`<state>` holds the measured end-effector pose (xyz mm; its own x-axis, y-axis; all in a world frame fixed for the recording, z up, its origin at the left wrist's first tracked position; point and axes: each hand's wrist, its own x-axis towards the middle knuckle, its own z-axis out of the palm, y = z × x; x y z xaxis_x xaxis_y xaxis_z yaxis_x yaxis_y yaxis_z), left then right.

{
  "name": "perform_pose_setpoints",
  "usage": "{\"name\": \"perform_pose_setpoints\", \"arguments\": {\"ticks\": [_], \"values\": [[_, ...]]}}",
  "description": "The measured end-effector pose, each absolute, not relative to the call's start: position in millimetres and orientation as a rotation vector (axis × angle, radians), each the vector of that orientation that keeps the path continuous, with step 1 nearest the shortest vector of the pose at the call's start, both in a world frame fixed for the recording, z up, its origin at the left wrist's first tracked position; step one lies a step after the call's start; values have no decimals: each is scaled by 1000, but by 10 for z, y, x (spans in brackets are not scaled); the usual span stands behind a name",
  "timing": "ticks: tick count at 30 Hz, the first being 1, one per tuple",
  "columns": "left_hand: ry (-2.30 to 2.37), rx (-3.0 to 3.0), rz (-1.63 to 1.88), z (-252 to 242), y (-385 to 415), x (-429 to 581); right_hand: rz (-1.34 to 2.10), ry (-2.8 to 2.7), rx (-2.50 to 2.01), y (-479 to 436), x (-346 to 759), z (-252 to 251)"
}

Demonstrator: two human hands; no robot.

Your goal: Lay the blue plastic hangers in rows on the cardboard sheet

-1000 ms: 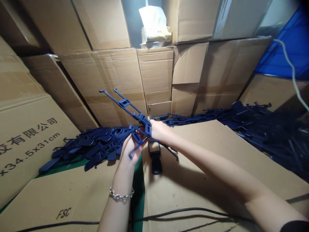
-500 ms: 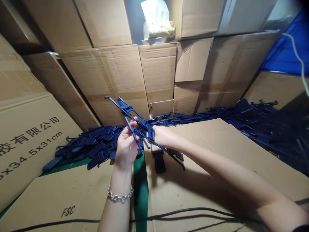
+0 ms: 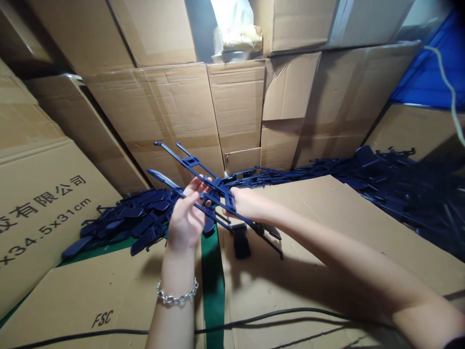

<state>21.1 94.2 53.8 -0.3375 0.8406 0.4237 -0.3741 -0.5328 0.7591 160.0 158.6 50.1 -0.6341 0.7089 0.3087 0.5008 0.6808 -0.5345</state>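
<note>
My right hand (image 3: 244, 204) is closed around a dark blue plastic frame (image 3: 191, 161) with long thin side rails and cross pieces. The frame slants from upper left to lower right. My left hand (image 3: 188, 218) has a second slim blue plastic piece (image 3: 162, 178) between thumb and fingers, roughly parallel to the frame and just below it. Whether the two pieces are joined cannot be made out. Beneath the hands a dark flat pad-like part (image 3: 241, 242) shows over the cardboard.
Piles of similar blue parts lie to the left (image 3: 145, 213) and along the back and right (image 3: 392, 179). Cardboard boxes (image 3: 156, 106) are stacked behind, with a tissue pack (image 3: 238, 36) among them. A black cable (image 3: 290, 310) crosses the flat cardboard (image 3: 327, 271) in front.
The slim piece in my left hand has turned from a steep angle to a slant alongside the frame, its far end now pointing upper left. My right hand keeps its hold.
</note>
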Motion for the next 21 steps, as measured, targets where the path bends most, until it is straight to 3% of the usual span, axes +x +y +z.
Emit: {"name": "perform_pose_setpoints", "arguments": {"ticks": [4, 13, 21], "values": [[878, 843, 2019, 551, 972, 232, 543, -2463, -904, 1526, 1614, 486], [840, 818, 2072, 589, 971, 324, 921, -2204, -649, 1758, 1591, 350], [806, 681, 2142, 609, 987, 344, 706, -2123, -551, 1839, 1543, 277]]}}
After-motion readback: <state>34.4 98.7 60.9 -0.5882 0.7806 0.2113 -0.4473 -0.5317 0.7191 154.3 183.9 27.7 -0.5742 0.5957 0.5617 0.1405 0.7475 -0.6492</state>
